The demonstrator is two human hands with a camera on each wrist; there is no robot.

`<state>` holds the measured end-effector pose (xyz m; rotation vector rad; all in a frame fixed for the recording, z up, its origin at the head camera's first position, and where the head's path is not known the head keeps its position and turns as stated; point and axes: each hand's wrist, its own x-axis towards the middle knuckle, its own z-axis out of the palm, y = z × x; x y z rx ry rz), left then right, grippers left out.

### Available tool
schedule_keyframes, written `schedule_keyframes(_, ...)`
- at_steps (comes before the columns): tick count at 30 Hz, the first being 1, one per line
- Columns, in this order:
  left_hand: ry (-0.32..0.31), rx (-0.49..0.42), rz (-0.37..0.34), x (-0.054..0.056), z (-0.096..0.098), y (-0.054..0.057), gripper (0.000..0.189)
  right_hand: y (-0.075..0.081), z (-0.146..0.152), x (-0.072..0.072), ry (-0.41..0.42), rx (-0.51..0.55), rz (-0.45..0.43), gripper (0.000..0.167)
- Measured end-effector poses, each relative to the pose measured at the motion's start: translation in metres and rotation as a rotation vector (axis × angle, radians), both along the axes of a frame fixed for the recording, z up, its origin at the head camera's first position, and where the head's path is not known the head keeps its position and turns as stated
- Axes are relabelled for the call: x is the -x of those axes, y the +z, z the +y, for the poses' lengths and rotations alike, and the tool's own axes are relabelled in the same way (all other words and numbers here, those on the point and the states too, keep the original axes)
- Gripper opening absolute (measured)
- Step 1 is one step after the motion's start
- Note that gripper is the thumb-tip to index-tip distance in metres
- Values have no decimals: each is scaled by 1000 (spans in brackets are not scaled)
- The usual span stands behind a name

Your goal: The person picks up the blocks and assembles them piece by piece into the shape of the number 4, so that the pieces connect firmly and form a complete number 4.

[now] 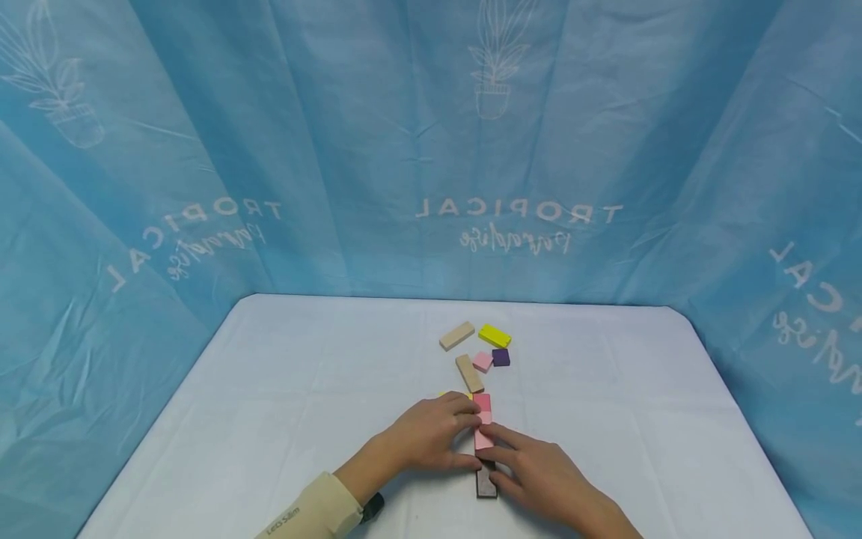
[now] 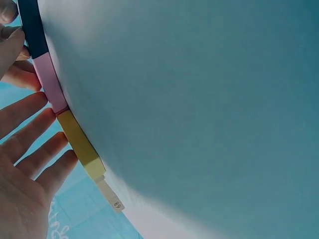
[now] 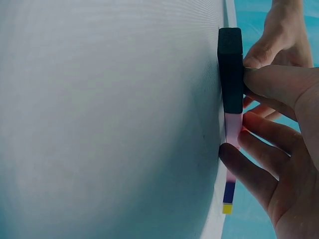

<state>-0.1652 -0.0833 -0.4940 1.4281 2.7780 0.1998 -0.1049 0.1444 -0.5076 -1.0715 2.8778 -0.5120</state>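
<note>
A row of small rectangular blocks runs away from me between both hands. At its near end lies a dark block [image 1: 486, 483]; beyond it are a light pink block [image 1: 483, 439] and a deeper pink one [image 1: 482, 402]. My left hand [image 1: 431, 436] touches the row's left side, fingers extended, as the left wrist view confirms. On the right side, my right hand [image 1: 539, 471] rests its thumb by the dark block [image 3: 232, 74] and fingertips against the pink block [image 3: 233, 127]. Behind the left fingers a yellow block [image 2: 79, 142] is mostly hidden in the head view.
Past the row lie a tan block [image 1: 469, 373], a small pink block [image 1: 483, 362], a dark purple block [image 1: 500, 357], another tan block [image 1: 457, 336] and a yellow block [image 1: 494, 336]. A white cloth covers the table [image 1: 323, 359]; blue curtains [image 1: 350, 150] stand around it.
</note>
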Motion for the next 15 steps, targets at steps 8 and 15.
schedule_keyframes(8, 27, -1, -17, -4, 1, 0, 64, 0, 0, 0, -3, -15, -8, 34)
schedule_keyframes(15, 25, -23, -5, -5, 2, 0, 62, 2, -1, 0, -11, -16, -22, 33)
